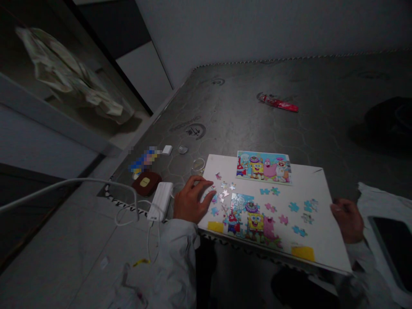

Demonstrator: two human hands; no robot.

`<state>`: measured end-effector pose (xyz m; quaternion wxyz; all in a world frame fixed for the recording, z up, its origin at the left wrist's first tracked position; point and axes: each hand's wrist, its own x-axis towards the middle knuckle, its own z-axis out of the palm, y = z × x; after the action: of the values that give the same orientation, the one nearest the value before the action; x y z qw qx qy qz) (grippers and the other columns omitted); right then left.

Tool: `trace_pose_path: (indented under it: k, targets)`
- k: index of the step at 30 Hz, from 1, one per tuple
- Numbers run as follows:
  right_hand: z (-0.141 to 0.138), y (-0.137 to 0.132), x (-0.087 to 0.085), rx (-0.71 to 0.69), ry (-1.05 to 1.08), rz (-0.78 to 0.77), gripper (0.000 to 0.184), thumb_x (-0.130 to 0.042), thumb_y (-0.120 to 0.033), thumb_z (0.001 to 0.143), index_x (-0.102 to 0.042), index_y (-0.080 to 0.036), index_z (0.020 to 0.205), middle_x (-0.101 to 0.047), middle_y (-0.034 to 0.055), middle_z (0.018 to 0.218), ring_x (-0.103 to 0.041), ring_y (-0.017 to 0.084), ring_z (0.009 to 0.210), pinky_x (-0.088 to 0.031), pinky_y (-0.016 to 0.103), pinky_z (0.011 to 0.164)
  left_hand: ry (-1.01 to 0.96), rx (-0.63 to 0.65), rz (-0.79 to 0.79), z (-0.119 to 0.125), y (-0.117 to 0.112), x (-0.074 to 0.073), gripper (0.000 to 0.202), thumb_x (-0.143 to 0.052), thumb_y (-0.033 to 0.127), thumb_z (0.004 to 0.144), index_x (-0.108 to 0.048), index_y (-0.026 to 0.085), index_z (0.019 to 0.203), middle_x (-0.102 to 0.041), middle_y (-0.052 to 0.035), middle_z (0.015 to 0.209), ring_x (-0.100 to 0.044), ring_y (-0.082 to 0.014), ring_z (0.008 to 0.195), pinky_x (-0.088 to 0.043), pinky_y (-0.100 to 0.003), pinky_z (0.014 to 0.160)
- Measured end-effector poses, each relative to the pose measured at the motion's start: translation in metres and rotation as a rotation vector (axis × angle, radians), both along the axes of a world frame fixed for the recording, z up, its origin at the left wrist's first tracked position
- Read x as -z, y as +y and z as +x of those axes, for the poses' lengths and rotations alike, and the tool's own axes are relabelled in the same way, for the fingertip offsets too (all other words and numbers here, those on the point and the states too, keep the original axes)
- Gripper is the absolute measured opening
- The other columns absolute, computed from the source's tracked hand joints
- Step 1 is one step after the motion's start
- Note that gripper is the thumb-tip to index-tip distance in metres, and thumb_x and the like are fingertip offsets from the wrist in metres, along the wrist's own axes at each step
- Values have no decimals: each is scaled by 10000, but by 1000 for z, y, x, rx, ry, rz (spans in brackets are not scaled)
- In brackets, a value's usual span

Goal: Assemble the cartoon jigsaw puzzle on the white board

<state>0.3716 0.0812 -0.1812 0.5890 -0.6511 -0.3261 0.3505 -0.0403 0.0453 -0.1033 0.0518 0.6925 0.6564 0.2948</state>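
Dim, greyish light fills the room. A plain pale wall (257, 30) stands at twelve o'clock, behind a broad grey mat (231, 116) with patterned trim (faint hexagons mark its surface). Near eleven, a dark-and-white panel (144, 73) rises; at ten hangs pale cloth (72, 75); at eight spreads light tiled floor (71, 257).

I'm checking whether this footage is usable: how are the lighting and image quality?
Head view: dim overall, with the dark object at far right nearly lost in gloom; head view: pale glare on loose puzzle pieces beside the left hand; head view: blue-and-yellow item coarsely pixelated.
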Motion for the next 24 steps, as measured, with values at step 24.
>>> trace_pose_path:
  k: [24]
  targets:
    - [5, 0, 4, -58, 52, -3, 468, -842, -438, 478, -494, -224, 706, -498, -40, 525, -405, 110, 389, -323, 243, 360, 25, 36, 0, 0, 4, 2, 175, -657, 368, 917, -747, 285, 1043, -644, -15, 1117, -658, -118, 879, -485, -236, 744]
